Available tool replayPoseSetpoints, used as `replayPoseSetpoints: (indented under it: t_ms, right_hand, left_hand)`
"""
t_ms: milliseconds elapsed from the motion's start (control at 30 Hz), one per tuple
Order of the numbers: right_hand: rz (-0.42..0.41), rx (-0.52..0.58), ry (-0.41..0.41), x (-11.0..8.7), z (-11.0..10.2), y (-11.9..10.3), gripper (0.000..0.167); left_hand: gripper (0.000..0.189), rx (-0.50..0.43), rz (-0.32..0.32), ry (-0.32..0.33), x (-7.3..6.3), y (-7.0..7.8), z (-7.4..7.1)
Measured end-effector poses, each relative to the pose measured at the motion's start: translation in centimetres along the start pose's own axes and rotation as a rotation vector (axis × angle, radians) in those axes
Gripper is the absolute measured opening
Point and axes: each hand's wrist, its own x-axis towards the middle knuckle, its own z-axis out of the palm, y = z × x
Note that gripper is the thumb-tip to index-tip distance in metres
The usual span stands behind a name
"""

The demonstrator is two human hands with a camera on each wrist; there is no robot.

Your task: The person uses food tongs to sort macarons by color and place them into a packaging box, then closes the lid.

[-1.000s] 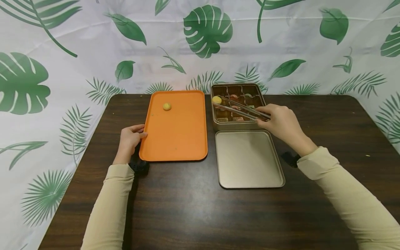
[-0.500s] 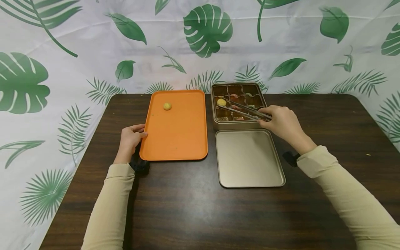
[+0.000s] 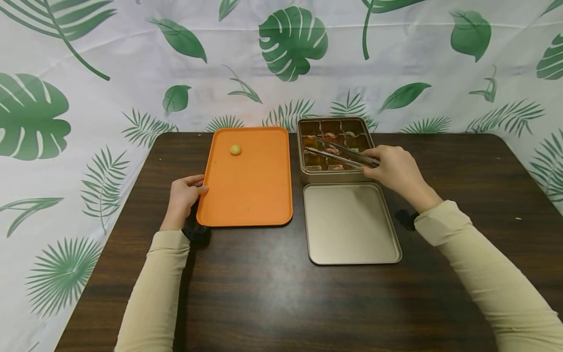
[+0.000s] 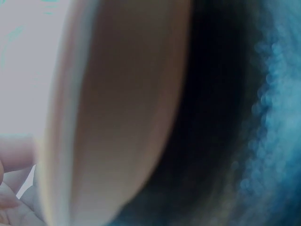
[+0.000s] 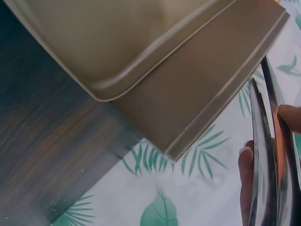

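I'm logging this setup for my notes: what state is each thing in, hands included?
Orange tray: lying flat, held at its left edge
Yellow ball: resting on the tray
Gold box: open, small items in several compartments
Gold lid: off, lying flat
Tongs: tips apart, over the box
Left hand: holding the tray
Right hand: gripping the tongs

Metal and plastic on wood grain.
The dark brown wood-grained table (image 3: 272,298) is glossy toward its near edge. The orange rectangular tray (image 3: 246,188) looks like matt plastic; the square gold box (image 3: 336,177) and flat gold lid (image 3: 352,225), satin metal. Slim silver tongs (image 5: 264,160) are shiny metal. Beyond the far edge, the white leaf-printed sheet (image 3: 228,58) is creased.
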Motion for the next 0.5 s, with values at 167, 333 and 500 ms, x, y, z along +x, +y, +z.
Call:
replayPoseSetpoints:
  t_ms: [167, 333, 500]
  right_hand:
    - [0.020, 0.034, 0.020, 0.8, -0.1, -0.5, 0.040]
    - [0.021, 0.084, 0.029, 1.8, 0.2, -1.8, 0.041]
    - [-0.022, 0.094, 0.050, 3.2, 0.9, -3.9, 0.039]
  left_hand:
    - [0.046, 0.004, -0.001, 0.006, -0.1, 0.1, -0.1]
    - [0.046, 0.015, 0.003, 0.007, 0.0, 0.1, -0.1]
    - [0.046, 0.011, -0.004, 0.005, 0.1, 0.1, 0.0]
